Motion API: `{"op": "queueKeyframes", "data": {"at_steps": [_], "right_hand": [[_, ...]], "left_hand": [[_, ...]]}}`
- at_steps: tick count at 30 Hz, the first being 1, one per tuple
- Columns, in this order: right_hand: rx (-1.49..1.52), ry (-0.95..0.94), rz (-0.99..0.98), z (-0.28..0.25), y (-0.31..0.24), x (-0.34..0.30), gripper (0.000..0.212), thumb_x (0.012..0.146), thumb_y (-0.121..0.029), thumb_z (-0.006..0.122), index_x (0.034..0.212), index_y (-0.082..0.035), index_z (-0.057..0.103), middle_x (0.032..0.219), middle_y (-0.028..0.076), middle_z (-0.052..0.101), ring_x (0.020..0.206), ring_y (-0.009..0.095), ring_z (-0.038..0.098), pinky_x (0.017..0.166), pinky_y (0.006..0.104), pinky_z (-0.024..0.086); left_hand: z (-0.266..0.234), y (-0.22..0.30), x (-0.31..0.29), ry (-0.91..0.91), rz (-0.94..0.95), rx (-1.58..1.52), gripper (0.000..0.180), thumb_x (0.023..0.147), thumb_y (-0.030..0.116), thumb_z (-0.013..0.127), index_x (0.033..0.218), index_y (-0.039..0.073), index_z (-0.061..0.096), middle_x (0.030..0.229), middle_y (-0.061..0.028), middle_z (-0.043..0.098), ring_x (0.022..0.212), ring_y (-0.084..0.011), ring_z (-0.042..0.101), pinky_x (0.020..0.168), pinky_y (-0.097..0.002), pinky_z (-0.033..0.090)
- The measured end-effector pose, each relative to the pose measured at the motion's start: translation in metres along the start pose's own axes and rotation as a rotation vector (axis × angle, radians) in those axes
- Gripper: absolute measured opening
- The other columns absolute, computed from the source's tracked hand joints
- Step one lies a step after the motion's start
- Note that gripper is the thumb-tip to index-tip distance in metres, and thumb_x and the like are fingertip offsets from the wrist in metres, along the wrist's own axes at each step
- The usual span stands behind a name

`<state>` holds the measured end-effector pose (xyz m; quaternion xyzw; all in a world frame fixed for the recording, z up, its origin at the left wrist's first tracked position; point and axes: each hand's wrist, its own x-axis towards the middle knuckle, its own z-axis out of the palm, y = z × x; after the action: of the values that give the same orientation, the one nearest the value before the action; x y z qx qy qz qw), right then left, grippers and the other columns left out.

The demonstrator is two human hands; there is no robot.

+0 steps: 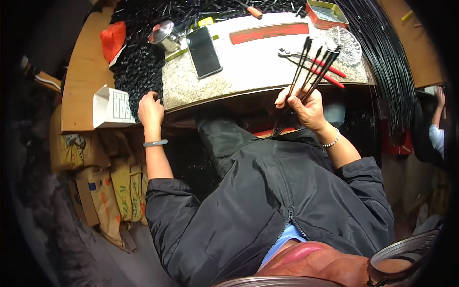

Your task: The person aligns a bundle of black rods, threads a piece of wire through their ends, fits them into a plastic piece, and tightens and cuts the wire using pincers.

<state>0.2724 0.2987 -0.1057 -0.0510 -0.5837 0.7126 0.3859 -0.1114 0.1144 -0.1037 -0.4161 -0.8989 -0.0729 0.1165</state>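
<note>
A fanned bundle of thin black rods [301, 67] with thicker dark tips is gripped in my right hand [308, 107], just past the table's front edge. The rods point up and away, and their lower ends hang below the hand. At the left, my left hand [151, 110] rests at the near edge of a pile of small black ring-like parts [141, 71]. Its fingers are curled together, and what they pinch, if anything, is hidden. Pliers with red handles [330, 71] lie behind the rods. An open white box [112, 107] stands beside my left hand.
A dark phone [204, 51], a lidded metal pot [166, 37] and a red strip [269, 33] lie on the speckled tabletop [184, 91]. Farther right are a tin [327, 14], a clear glass dish [345, 45] and long black rods [382, 62] hanging over the edge. Another person's arm [437, 115] shows far right.
</note>
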Motion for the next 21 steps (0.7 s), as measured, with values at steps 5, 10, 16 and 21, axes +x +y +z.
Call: {"op": "queueKeyframes", "data": {"at_steps": [5, 10, 16, 21], "right_hand": [[0.049, -0.038, 0.036, -0.002, 0.001, 0.002, 0.018, 0.091, -0.016, 0.060, 0.093, -0.001, 0.050, 0.088, 0.013, 0.064, 0.080, 0.016, 0.062, 0.072, 0.0280, 0.051], [0.049, -0.072, 0.049, -0.002, -0.008, 0.006, 0.024, 0.090, -0.017, 0.062, 0.100, -0.002, 0.047, 0.089, 0.014, 0.063, 0.080, 0.016, 0.062, 0.072, 0.0277, 0.051], [0.116, -0.177, 0.020, 0.000, -0.039, 0.021, 0.035, 0.088, -0.017, 0.064, 0.112, 0.000, 0.044, 0.091, 0.015, 0.062, 0.080, 0.016, 0.061, 0.073, 0.0281, 0.051], [0.179, -0.306, 0.004, 0.007, -0.077, 0.036, 0.038, 0.087, -0.020, 0.064, 0.114, 0.001, 0.049, 0.087, 0.017, 0.063, 0.078, 0.019, 0.061, 0.073, 0.0299, 0.050]], "left_hand": [[-0.003, 0.001, 0.005, -0.008, 0.023, -0.073, 0.021, 0.077, 0.010, 0.065, 0.097, 0.005, 0.062, 0.095, -0.0133, 0.061, 0.091, -0.0323, 0.058, 0.078, -0.0413, 0.047], [-0.005, -0.007, 0.008, -0.011, 0.056, -0.105, 0.025, 0.079, 0.009, 0.062, 0.104, 0.005, 0.062, 0.096, -0.0145, 0.059, 0.086, -0.0290, 0.060, 0.076, -0.0392, 0.048], [-0.049, 0.061, 0.009, -0.053, -0.262, -1.818, 0.026, 0.091, 0.010, 0.051, 0.113, -0.003, 0.051, 0.105, -0.0119, 0.059, 0.074, -0.0166, 0.057, 0.063, -0.0249, 0.046], [-0.073, 0.167, -0.017, -0.814, 0.144, -2.149, 0.030, 0.092, 0.016, 0.052, 0.118, 0.000, 0.054, 0.090, -0.0029, 0.053, 0.068, -0.0070, 0.047, 0.060, -0.0188, 0.039]]}}
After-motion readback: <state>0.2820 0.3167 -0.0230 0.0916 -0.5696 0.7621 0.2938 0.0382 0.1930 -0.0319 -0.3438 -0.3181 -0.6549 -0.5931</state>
